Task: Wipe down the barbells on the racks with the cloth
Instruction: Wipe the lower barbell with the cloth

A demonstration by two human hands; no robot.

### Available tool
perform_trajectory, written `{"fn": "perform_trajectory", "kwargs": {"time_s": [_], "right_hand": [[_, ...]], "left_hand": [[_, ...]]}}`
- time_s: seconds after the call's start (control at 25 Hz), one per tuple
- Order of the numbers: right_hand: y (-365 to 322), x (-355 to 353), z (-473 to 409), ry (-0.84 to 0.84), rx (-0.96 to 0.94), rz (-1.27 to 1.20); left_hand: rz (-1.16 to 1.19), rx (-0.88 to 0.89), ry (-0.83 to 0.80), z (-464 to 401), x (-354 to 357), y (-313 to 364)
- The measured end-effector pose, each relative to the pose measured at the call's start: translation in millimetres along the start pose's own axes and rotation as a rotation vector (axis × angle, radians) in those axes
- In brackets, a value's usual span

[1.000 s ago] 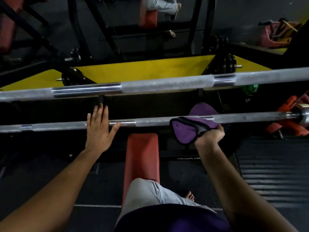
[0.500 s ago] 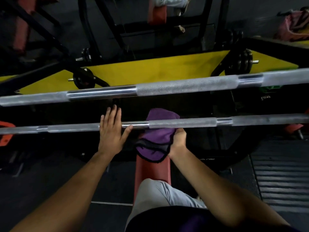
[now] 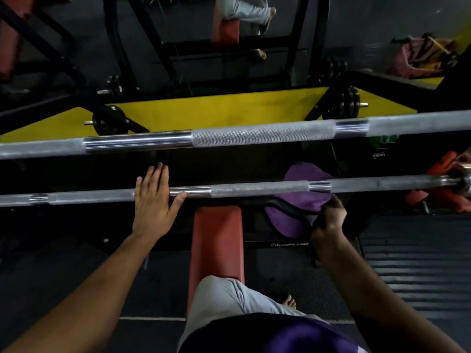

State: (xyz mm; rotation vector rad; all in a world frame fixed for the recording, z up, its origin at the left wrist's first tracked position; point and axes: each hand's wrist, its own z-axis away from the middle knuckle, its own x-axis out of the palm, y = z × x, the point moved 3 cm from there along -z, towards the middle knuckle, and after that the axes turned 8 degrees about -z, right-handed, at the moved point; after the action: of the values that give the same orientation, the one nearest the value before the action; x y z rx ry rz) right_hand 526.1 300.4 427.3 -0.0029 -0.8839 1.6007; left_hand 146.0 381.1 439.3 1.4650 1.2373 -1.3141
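Observation:
Two steel barbells cross the view. The lower barbell runs left to right just in front of me, and the upper barbell lies higher and farther off. My left hand lies flat on top of the lower barbell with straight fingers, thumb against the smooth section. A purple cloth with a dark edge is draped around the lower barbell right of centre. My right hand grips its bunched ends just below the bar.
A red bench pad stretches under the lower barbell, with my knee on it. Black weight plates hang on pegs before a yellow wall panel. Orange rack parts sit at the right. A mirror shows another person's legs.
My right hand slid the cloth left toward my left hand, then back to the right along the lower barbell. My left hand stayed flat on the bar.

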Motion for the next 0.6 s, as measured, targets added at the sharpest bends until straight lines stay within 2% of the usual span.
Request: {"fn": "perform_trajectory", "kwargs": {"time_s": [0.16, 0.4, 0.48, 0.6], "right_hand": [[47.4, 27.8, 17.4, -0.085, 0.182, -0.023], [127.6, 62.8, 53.2, -0.188, 0.535, 0.125], [126.4, 58.5, 49.1, -0.224, 0.53, 0.159], [88.2, 39.3, 44.1, -0.245, 0.398, 0.142]], "left_hand": [[0.004, -0.001, 0.033, -0.7, -0.1, -1.2], [-0.003, 0.022, 0.036, -1.9, 1.5, -2.1], [-0.011, 0.029, 0.037, -1.2, 1.6, -3.3], [0.001, 0.033, 0.039, 0.1, 1.3, -4.2]]}}
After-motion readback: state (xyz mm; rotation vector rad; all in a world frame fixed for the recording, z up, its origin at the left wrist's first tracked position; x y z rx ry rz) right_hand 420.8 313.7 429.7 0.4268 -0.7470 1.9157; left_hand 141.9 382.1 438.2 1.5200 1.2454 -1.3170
